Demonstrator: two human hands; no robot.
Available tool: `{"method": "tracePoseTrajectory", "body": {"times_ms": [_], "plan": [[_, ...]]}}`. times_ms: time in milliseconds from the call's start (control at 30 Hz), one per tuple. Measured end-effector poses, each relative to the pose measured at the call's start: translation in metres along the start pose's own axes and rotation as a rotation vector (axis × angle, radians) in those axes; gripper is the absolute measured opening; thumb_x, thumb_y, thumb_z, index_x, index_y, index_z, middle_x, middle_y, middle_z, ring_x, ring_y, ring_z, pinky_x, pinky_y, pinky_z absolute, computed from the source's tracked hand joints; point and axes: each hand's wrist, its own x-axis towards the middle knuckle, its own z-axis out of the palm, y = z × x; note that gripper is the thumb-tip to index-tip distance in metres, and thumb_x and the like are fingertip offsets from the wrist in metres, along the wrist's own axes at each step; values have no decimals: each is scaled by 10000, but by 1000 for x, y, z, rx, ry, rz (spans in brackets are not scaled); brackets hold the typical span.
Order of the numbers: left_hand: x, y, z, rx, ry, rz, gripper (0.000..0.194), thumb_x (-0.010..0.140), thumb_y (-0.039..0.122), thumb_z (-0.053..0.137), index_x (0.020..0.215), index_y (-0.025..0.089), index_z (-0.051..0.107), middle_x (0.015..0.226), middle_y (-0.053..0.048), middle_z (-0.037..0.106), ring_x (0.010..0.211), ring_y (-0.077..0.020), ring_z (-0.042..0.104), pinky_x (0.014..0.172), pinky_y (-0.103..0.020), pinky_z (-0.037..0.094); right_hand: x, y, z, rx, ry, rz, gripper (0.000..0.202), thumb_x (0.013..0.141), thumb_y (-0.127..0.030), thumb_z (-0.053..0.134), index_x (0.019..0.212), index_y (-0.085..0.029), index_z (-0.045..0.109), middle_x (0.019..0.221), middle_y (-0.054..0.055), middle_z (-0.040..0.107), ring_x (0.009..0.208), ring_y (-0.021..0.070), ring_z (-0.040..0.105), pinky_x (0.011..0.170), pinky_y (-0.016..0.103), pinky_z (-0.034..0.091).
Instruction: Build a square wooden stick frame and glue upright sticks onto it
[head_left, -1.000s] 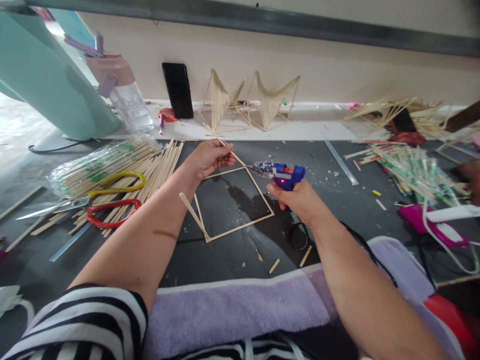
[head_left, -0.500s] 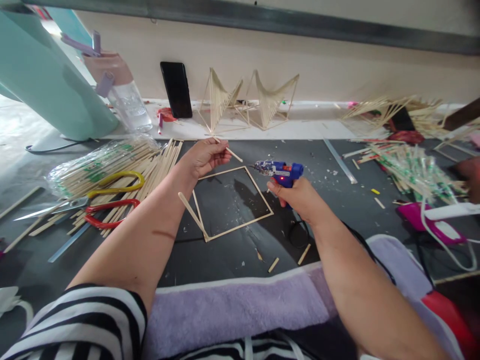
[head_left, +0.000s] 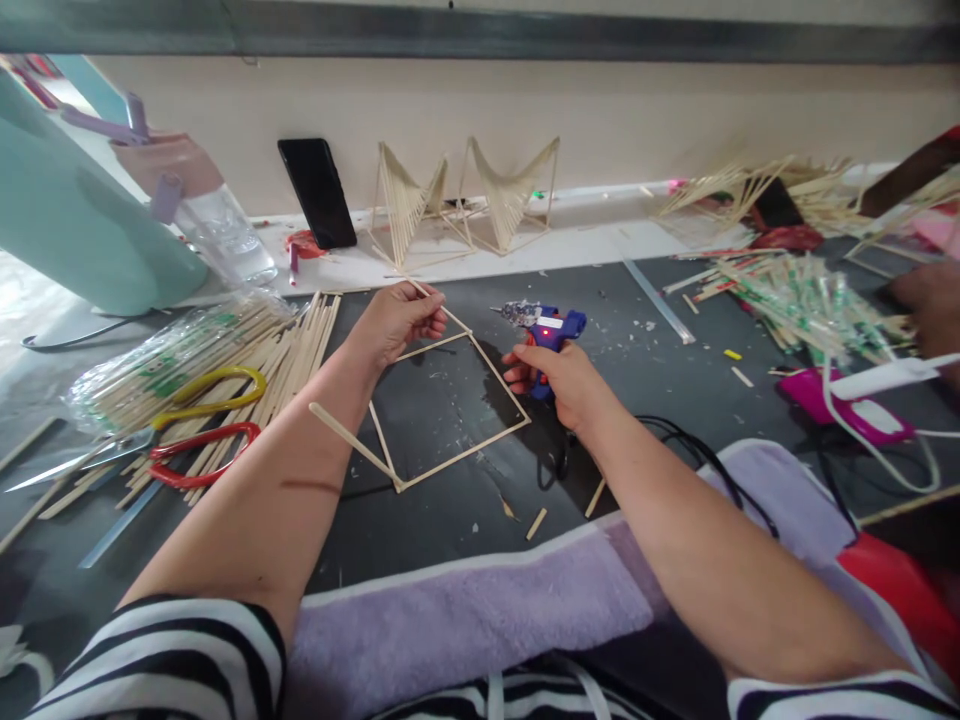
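My left hand (head_left: 407, 318) pinches a thin wooden stick (head_left: 453, 319), whose lower end meets the far right corner of a square stick frame (head_left: 465, 452). The frame lies flat on the dark tabletop. From its near left corner another stick (head_left: 349, 440) rises at a slant toward my left forearm. My right hand (head_left: 551, 375) is wrapped round the handle of a blue glue gun (head_left: 553, 325), right of the frame. The gun's nozzle points left, a little apart from the held stick.
Scissors (head_left: 206, 425) and bundled sticks (head_left: 180, 365) lie at the left. Two string-like stick models (head_left: 510, 200) stand at the back beside a phone (head_left: 319, 193). More sticks (head_left: 799, 305) and a magenta device (head_left: 847, 405) are at the right, near another person's hand (head_left: 934, 305). A purple towel (head_left: 472, 630) lies in front.
The stick in my left hand has come down onto the frame's corner. My right hand's fingers have shifted on the glue gun. The whole view has also shifted slightly.
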Motion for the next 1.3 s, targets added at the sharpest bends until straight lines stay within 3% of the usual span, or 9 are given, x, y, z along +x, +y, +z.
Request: {"method": "tracePoseTrajectory", "body": {"times_ms": [233,367,533,867,1067,1300], "plan": [[-3,11,-6,54,-70,-60,110,901,208,646,815,138,652,692,-17,696,581,-85,660,634,-202,567,-1,6,7,77,-45,14,71,822,-144,655,771,-171,614,712,22,719,578,143,692,522,257,593],[-2,15,-13,79,-98,-84,124,913,183,619,812,130,668,704,-41,710,608,-104,681,639,-213,574,3,3,1,211,80,-87,64,791,-185,676,770,-178,616,673,7,700,578,131,676,569,260,597],[1,10,-17,148,-16,-44,186,927,199,590,755,136,625,665,-33,688,560,-99,647,614,-224,576,10,-3,-8,403,280,-309,122,742,-226,706,770,-190,593,671,-25,674,599,98,657,615,225,569],[-1,4,10,320,143,124,206,905,195,582,700,178,583,609,-8,647,503,-118,612,534,-238,549,3,5,4,182,136,-152,149,746,-264,711,805,-197,591,685,-24,670,593,105,651,590,233,533],[3,3,16,394,156,131,201,887,191,597,688,187,572,588,-2,628,500,-119,594,537,-243,530,5,7,6,86,95,-112,159,791,-289,703,829,-209,570,700,-18,663,578,106,650,593,238,533],[8,10,17,450,127,195,196,858,204,633,681,182,553,598,-6,629,516,-117,582,537,-238,494,4,7,12,94,95,-112,126,794,-217,682,823,-209,559,647,-30,660,550,109,649,564,227,521]]}}
